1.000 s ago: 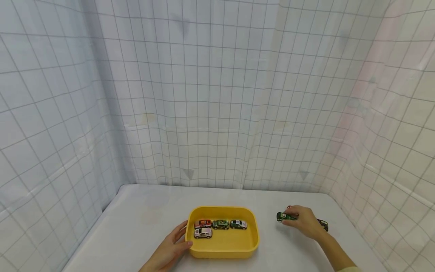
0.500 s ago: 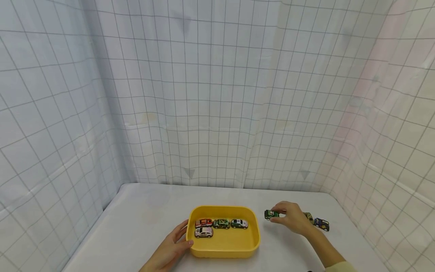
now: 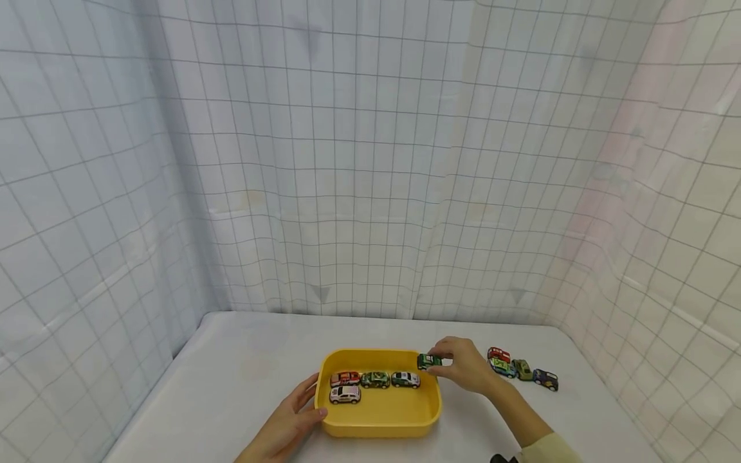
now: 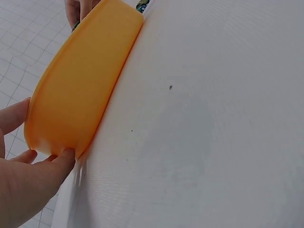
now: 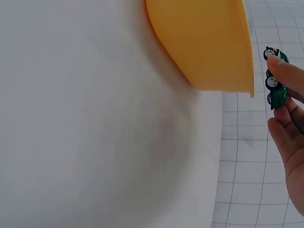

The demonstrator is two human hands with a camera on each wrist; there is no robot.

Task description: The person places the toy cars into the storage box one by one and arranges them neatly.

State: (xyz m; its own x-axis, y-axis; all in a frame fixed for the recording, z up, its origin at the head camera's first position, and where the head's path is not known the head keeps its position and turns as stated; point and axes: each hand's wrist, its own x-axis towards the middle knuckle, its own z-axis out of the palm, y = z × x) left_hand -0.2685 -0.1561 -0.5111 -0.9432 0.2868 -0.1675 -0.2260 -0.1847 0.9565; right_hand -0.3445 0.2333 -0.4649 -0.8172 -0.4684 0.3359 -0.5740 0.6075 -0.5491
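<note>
My right hand (image 3: 466, 366) pinches a green toy car (image 3: 429, 361) between thumb and fingers, over the back right corner of a yellow plastic tray (image 3: 382, 431). In the right wrist view the green toy car (image 5: 275, 78) shows its wheels, held above the rim level. My left hand (image 3: 287, 421) grips the tray's left end, thumb at the rim and fingers along the outer wall. Inside the tray, a red-orange car (image 3: 345, 379), a camouflage car (image 3: 375, 380) and a white-and-green car (image 3: 405, 379) form a back row. A white-pink car (image 3: 345, 395) sits in front at the left.
On the white table (image 3: 243, 360), right of the tray, stand a red car (image 3: 498, 354), a bright green-and-blue car (image 3: 502, 368), an olive car (image 3: 522, 370) and a dark blue car (image 3: 546, 379). A gridded white curtain (image 3: 370, 193) encloses the table's back and sides.
My right hand has carried the green toy car left from the group of cars to over the tray's right rim, uncovering the cars behind it. My left hand stays on the tray.
</note>
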